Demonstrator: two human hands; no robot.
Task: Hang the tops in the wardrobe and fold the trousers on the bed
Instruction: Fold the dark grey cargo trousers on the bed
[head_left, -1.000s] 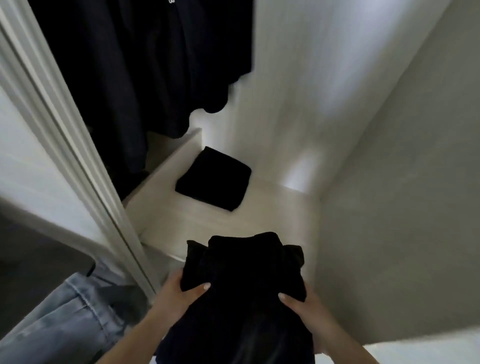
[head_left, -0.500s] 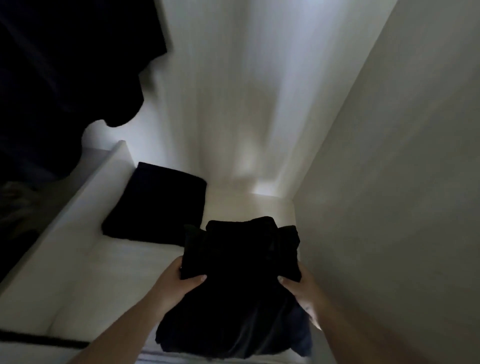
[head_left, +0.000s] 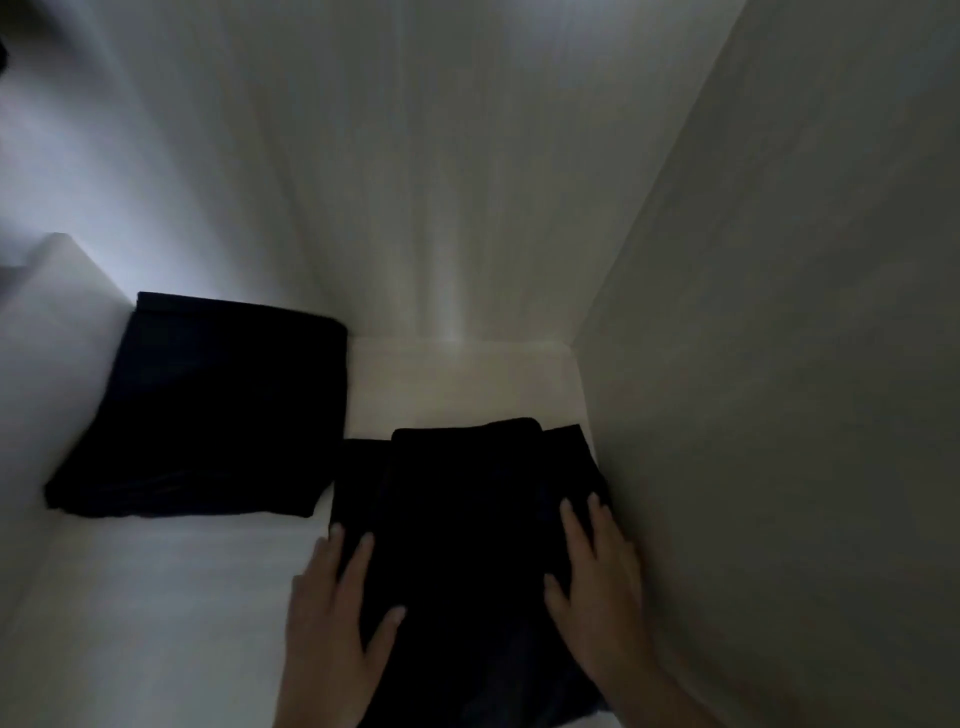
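Inside the wardrobe, looking down at its pale shelf. Two dark folded garments lie on it, too dim to tell whether they are trousers or tops.

Done, as far as I can judge: one dark, squarish folded garment sits at the shelf's back left corner, against the left wall. The second dark folded bundle now lies flat at the shelf's right side, just beside the right wall, its far edge short of the back wall. The two pieces are near each other, barely apart at their nearest corners.

My left hand rests on the bundle's left edge, fingers straight and spread, thumb lying across the cloth. My right hand lies flat on the right side, fingers straight. Neither grips; both press or smooth.

Left: I see no hanging tops or bed from here, so the remainder cannot be judged.

Against half a second ago: the bundle was held up off the shelf, both hands gripping its sides with thumbs on top; now it is set down and the hands have opened flat. The view has shifted right, and the hanging dark clothes are nearly out of sight.
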